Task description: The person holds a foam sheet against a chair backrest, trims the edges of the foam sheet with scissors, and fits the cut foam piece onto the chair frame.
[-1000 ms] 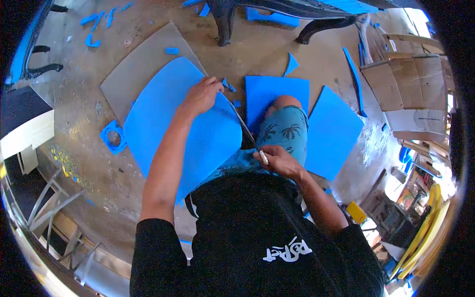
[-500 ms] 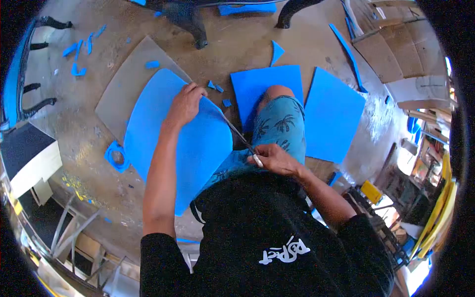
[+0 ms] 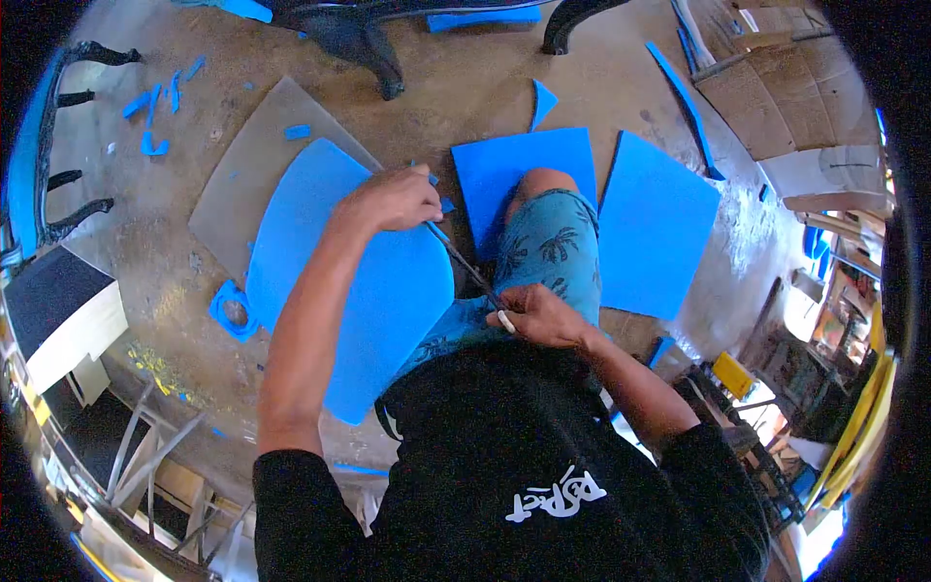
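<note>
A large curved sheet of blue foam (image 3: pixel 378 291) lies in front of me, to the left of my leg. My right hand (image 3: pixel 543 315) is closed round the handle end of a long, thin, dark-bladed knife (image 3: pixel 465 265). A small white part shows by the fingers. The blade runs up and left along the foam's right edge. Over the foam's upper right edge, my left hand (image 3: pixel 396 199) has curled fingers close to the blade's far end. Whatever they pinch is hidden.
Under the foam lies a greyish flat sheet (image 3: pixel 238 189). Two more blue foam pieces, one darker (image 3: pixel 485 175) and one lighter (image 3: pixel 659 223), lie around my knee. Foam scraps (image 3: pixel 152 112) are scattered about. Dark curved furniture legs (image 3: pixel 373 68) stand ahead; cardboard (image 3: pixel 776 107) is at right.
My left hand has shifted right, from lying on the foam to its edge, with its fingers curling in. My right hand stays nearly in place with the knife.
</note>
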Demonstrator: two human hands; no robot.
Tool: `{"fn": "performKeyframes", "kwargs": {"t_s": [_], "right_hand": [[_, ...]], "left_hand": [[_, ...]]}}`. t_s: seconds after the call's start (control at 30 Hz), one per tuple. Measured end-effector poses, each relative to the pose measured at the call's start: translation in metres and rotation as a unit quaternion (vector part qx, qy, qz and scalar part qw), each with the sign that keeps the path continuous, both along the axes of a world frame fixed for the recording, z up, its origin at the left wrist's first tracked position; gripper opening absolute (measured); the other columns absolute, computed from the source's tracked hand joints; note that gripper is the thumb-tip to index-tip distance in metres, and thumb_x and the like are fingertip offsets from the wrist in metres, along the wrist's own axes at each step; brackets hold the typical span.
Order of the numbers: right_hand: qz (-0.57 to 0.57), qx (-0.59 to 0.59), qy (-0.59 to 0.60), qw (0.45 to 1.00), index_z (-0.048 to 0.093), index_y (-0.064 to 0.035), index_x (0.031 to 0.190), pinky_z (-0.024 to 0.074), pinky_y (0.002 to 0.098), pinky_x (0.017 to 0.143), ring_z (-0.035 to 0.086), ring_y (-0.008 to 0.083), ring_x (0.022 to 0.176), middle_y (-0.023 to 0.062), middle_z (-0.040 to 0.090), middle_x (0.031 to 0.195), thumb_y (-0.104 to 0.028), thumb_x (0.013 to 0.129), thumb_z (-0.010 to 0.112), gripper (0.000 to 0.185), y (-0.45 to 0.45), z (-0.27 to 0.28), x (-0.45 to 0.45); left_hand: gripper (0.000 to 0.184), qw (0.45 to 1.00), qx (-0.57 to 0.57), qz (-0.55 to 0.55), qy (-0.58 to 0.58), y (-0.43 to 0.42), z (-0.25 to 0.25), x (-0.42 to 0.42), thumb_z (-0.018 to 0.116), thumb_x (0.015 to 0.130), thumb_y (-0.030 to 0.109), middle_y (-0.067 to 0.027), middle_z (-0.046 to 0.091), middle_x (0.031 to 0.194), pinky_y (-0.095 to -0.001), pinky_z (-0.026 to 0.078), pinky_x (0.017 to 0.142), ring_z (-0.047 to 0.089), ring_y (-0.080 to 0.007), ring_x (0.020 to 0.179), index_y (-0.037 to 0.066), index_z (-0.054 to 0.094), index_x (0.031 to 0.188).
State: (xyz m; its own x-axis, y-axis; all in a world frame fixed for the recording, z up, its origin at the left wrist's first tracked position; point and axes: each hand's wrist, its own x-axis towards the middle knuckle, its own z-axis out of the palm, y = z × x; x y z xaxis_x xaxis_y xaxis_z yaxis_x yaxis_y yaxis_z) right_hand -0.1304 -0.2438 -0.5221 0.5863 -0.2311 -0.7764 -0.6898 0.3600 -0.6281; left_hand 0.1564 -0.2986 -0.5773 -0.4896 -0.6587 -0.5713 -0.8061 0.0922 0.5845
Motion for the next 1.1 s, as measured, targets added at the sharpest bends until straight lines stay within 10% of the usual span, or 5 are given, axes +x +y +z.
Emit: {"fn": "performKeyframes", "kwargs": {"t_s": [0.2, 0.3, 1.1], "right_hand": [[0.009, -0.009, 0.021, 1.000, 0.050, -0.0035, 0.067, 0.0300, 0.0342, 0.053, 0.036, 0.0092, 0.061, -0.0015, 0.040, 0.060, -0.038, 0.087, 0.067, 0.044, -0.002, 0.003, 0.000], [0.003, -0.005, 0.025, 1.000, 0.049, -0.0037, 0.066, 0.0297, 0.0341, 0.053, 0.035, 0.0094, 0.060, -0.0014, 0.039, 0.060, -0.039, 0.087, 0.067, 0.045, -0.006, 0.006, 0.002], [-0.009, 0.020, 0.060, 0.998, 0.051, -0.0079, 0.063, 0.0270, 0.0309, 0.049, 0.036, 0.0077, 0.055, -0.0044, 0.040, 0.058, -0.039, 0.089, 0.065, 0.043, -0.017, -0.001, 0.010]], "left_hand": [[0.023, 0.991, 0.074, -0.111, -0.016, -0.024, -0.030, -0.011, 0.066, 0.077, 0.025, -0.0194, 0.067, 0.069, -0.0490, 0.048, 0.058, 0.063, -0.0361, 0.059, 0.003, 0.072, 0.080], [0.032, 0.977, 0.123, -0.145, -0.099, -0.035, -0.026, -0.024, 0.073, 0.077, 0.031, -0.0183, 0.071, 0.092, -0.0459, 0.053, 0.072, 0.068, -0.0339, 0.081, 0.002, 0.073, 0.090], [0.021, 0.989, 0.054, -0.132, 0.049, -0.030, -0.054, -0.014, 0.068, 0.074, 0.019, -0.0197, 0.069, 0.082, -0.0453, 0.049, 0.061, 0.065, -0.0302, 0.068, 0.002, 0.073, 0.086]]}}
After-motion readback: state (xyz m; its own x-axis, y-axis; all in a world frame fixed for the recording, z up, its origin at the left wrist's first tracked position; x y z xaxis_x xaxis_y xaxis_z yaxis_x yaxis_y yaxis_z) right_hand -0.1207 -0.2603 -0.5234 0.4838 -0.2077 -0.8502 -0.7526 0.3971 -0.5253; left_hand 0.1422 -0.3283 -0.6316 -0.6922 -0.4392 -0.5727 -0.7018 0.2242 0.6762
